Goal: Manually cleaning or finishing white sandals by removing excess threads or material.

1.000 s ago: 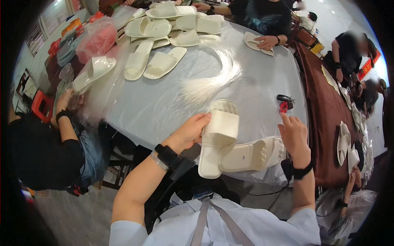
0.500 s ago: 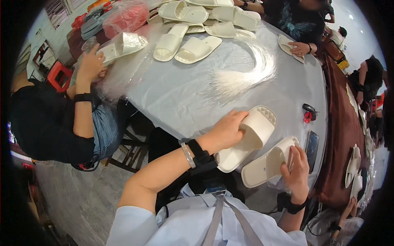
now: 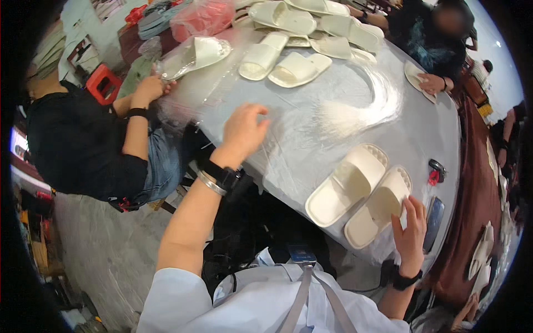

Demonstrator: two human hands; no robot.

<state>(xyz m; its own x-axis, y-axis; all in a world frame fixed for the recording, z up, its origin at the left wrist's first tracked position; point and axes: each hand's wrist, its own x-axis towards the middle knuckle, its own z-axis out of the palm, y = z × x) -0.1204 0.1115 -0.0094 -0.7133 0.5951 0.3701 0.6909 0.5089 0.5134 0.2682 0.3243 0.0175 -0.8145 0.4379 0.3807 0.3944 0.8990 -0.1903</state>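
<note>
A pair of cream slide slippers lies side by side near the table's front edge: the left slipper (image 3: 330, 201) and the right slipper (image 3: 364, 223), toes pointing away from me. My right hand (image 3: 411, 228) is at the outer side of the right slipper, fingers apart and bent, the fingertips at or close to its strap; it grips nothing. Above the table's left front part, my left hand (image 3: 243, 132) is raised and empty, thumb and fingers apart. Beyond the pair lies a fanned bundle of thin, clear-white strands (image 3: 355, 114).
More cream slippers (image 3: 283, 19) are heaped at the far side. At left, a co-worker's hands (image 3: 150, 89) are by a slipper (image 3: 202, 54) on clear plastic. Another person's hand (image 3: 432, 83) rests on a slipper at far right. A phone (image 3: 435, 219) and keys (image 3: 437, 171) lie along the right edge.
My left hand has let go of the left slipper and moved left and away. The two slippers now lie closer together on the table. My right hand has eased off the right slipper.
</note>
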